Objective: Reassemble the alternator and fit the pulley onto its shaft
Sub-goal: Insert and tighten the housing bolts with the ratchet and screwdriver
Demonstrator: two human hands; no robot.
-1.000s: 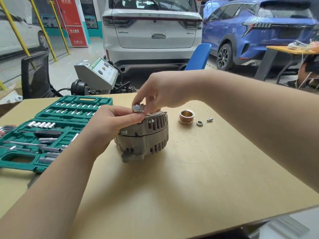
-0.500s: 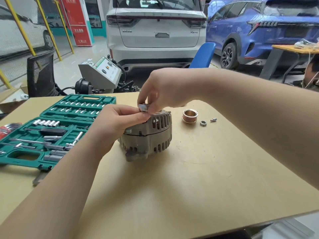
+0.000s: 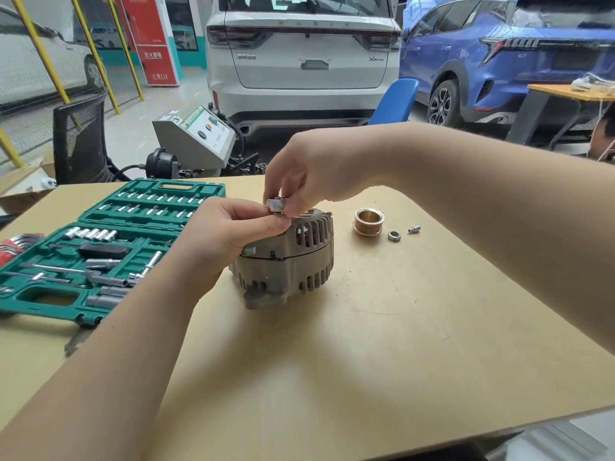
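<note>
Alternator (image 3: 286, 261) stands near the middle of the table (image 3: 382, 361), shaft end up, its two housing halves closed together. Both hands meet above its top: the left hand (image 3: 229, 234) and the right hand (image 3: 309, 174) each pinch a small silvery piece (image 3: 274, 205) between curled fingertips, just over the hub (what the piece is, I cannot tell). Compared with the views a second and half a second ago, the hands and that piece sit in almost the same spot over the housing; only the head camera has shifted. I judge the small part is still being lined up on the shaft, so the pulley step has not begun. The brass-coloured pulley (image 3: 367, 221), a nut (image 3: 394, 235) and a small bolt (image 3: 414, 229) wait toward the table's far right. A green socket set (image 3: 109, 247) lies open along the left edge. The white car (image 3: 303, 54) carries a badge that seems to start with "X"; the red sign's (image 3: 149, 38) characters are unreadable.
</note>
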